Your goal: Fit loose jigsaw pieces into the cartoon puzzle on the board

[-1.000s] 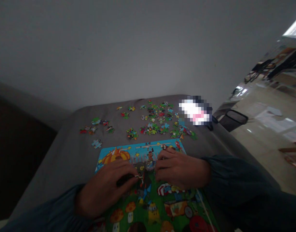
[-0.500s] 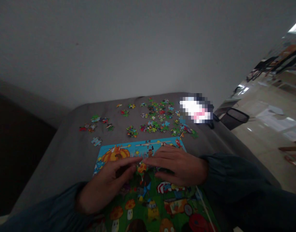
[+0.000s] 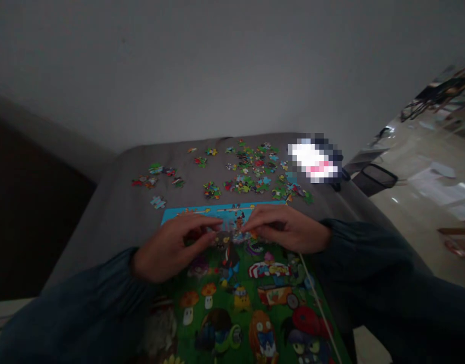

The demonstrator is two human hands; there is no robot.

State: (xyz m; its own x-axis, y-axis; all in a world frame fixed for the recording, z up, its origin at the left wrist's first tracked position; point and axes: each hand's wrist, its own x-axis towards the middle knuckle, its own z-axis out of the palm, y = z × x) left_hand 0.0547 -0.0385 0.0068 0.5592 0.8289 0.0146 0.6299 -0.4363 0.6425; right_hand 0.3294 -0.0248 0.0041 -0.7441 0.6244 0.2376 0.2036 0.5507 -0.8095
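Note:
A picture puzzle board point(image 3: 225, 283) with cartoon figures on green ground under a blue strip lies in front of me. My left hand point(image 3: 175, 242) rests over its upper left part, thumb and forefinger apart, nothing visible between them. Over the upper right part, my right hand point(image 3: 285, 227) has its thumb and fingertips drawn together at the picture. A small orange bit, seemingly a puzzle piece point(image 3: 254, 233), shows under these fingers; most of it is hidden. Both hands cover parts of the blue strip.
Beyond the board, several loose puzzle pieces point(image 3: 251, 172) lie heaped on the grey cloth point(image 3: 114, 202). A smaller group point(image 3: 156, 174) and a light blue piece point(image 3: 157, 202) lie to the left. A blurred-out white and dark object point(image 3: 314, 159) stands at the far right; a wall rises behind.
My hands have moved apart, the right fingertips going right. The orange patch between the fingertips is gone, and a grey face shows there. The view has tipped downward.

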